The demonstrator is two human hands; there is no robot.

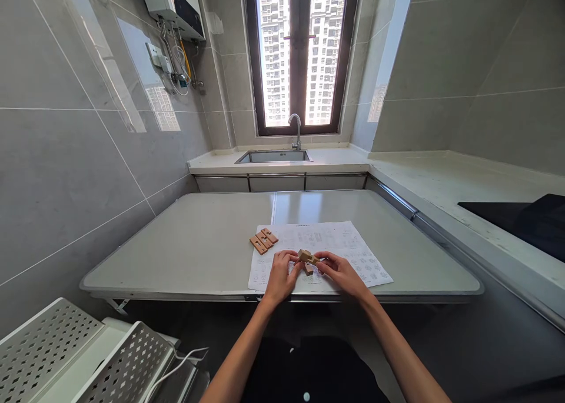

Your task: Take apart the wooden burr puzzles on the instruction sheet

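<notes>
My left hand [283, 270] and my right hand [339, 270] meet over the front part of a printed paper sheet [353, 250]. Between their fingertips is a light wooden puzzle piece [304, 255] with notched, block-like ends, pinched from both sides. Whether it is one piece or two fitted together, I cannot tell. Just beneath, a reddish-brown wooden piece [308, 270] shows between the hands, partly hidden by fingers. Several flat, notched wooden pieces [263, 241] lie side by side at the sheet's upper left corner.
The sheet rests on a pale folding table [212, 244] with a seam across it. Beyond are a counter with a sink [273, 156] and a tap [298, 132]. A white perforated rack [132, 362] with a cable stands at lower left. A dark bag-like item [538, 220] lies on the right counter.
</notes>
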